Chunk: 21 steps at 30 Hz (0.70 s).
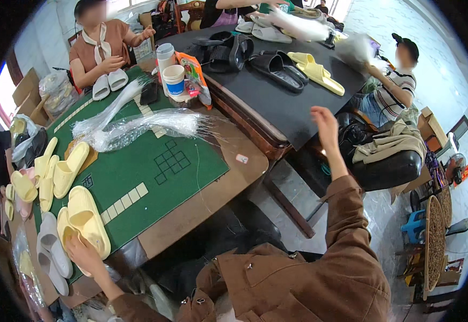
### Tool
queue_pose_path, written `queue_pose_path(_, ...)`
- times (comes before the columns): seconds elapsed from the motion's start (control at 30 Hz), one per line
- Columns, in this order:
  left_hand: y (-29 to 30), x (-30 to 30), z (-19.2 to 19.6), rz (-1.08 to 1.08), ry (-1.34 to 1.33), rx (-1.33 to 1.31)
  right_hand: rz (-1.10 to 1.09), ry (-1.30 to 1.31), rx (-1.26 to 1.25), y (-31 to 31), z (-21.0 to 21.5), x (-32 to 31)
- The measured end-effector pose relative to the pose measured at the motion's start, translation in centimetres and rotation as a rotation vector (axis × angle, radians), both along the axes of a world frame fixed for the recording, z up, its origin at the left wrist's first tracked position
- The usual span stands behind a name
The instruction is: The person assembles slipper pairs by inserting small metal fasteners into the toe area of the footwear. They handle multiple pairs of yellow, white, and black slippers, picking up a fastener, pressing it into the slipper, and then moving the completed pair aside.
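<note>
At the near left edge of the green table mat, my left hand (pixel 85 256) is closed on the heel end of a pale yellow slipper (pixel 66 228). Its mate, another yellow slipper (pixel 90 217), lies right against it. My right hand (pixel 326 127) is raised over the gap beside the black table, fingers and thumb apart, with nothing visible in it. A pair of grey slippers (pixel 51 249) lies just left of my left hand. Farther up the mat are more yellow slippers (pixel 68 170). Bundles of clear plastic strands (pixel 148 129) in film stretch across the mat's far part.
Cups (pixel 174 80) and an orange packet (pixel 192 72) stand at the table's far corner. The black table (pixel 234 86) bears black slippers (pixel 279 70) and yellow slippers (pixel 317 72). People sit across and to the right. A black chair (pixel 389 169) holds a beige garment.
</note>
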<state>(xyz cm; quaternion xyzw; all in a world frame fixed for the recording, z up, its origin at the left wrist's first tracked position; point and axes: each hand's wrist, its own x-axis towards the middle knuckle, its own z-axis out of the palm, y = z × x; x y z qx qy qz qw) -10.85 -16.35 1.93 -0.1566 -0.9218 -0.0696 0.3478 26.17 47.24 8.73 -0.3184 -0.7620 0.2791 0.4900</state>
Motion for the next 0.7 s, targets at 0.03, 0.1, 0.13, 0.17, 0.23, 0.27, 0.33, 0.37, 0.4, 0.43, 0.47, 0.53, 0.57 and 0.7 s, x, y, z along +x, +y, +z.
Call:
queue_pose_path(0.03,1.4,2.0,1.3,-0.024,0.100,0.050,-0.020,0.040,-0.059,1.1,0.2,1.1)
queue_pose_path(0.1,5.9,6.0,3.2,-0.282,0.004,0.216,-0.002,0.191,-0.203,3.7,0.3,3.0)
queue_pose_path(0.13,8.4,7.7,3.2,-0.456,-0.167,0.326,-0.004,0.206,-0.256,4.3,0.7,3.5)
queue_pose_path(0.17,11.8,9.7,4.2,-0.630,-0.370,0.348,-0.017,0.241,-0.302,5.0,1.0,4.3)
queue_pose_path(0.23,17.8,13.2,3.6,-0.895,-0.505,0.298,-0.026,0.298,-0.316,5.8,1.5,5.6)
queue_pose_path(0.27,19.8,14.4,2.9,-0.955,-0.475,0.118,-0.020,0.423,-0.368,5.7,1.8,5.5)
queue_pose_path(0.33,22.3,16.2,1.0,-0.969,-0.391,-0.095,0.014,0.696,-0.454,5.2,2.9,5.6)
queue_pose_path(0.37,23.7,16.9,0.0,-1.010,-0.395,-0.104,0.011,0.840,-0.477,5.9,3.2,6.5)
queue_pose_path(0.4,24.4,16.8,-0.9,-1.040,-0.393,-0.118,-0.021,0.927,-0.447,4.8,4.2,5.9)
queue_pose_path(0.43,24.9,16.2,-1.9,-1.069,-0.392,-0.131,-0.052,1.011,-0.416,3.6,5.3,5.5)
queue_pose_path(0.47,24.9,15.3,-2.6,-1.088,-0.395,-0.144,0.004,0.887,-0.324,1.9,6.4,5.3)
queue_pose_path(0.53,25.8,13.0,-3.1,-1.033,-0.384,-0.118,0.146,0.839,-0.374,1.9,7.3,7.3)
queue_pose_path(0.57,26.1,11.4,-3.5,-0.963,-0.397,-0.099,0.219,0.817,-0.406,2.0,7.3,8.0)
queue_pose_path(0.7,24.7,4.5,-0.7,-0.753,-0.408,-0.210,0.533,1.154,-0.487,1.5,5.7,9.5)
